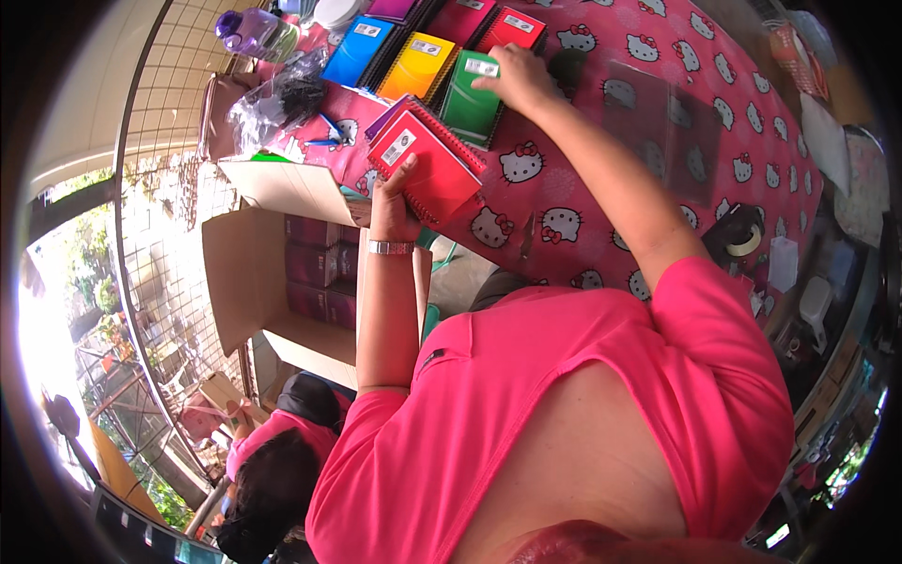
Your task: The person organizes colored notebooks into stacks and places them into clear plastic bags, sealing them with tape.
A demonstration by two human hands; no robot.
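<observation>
Left hand (pixel 398 207) clamped round red notebooks (pixel 434 171), thumb on top cover; right hand (pixel 515 81) half-curled at green notebook (pixel 472 105) on counter (pixel 601 193), grip unclear!

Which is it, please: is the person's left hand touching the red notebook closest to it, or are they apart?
Touching: in the head view, the left hand has its thumb lying over the edge of that red notebook, against its cover.

The red notebook (pixel 430 167) and green notebook (pixel 470 101) look smooth and lightly glossy; the tablecloth (pixel 601 103), like slick plastic. The box (pixel 235 282) is matt cardboard — dull beside the shiny metal watch band (pixel 391 247) — and the pink shirt (pixel 385 479) matt cloth.
</observation>
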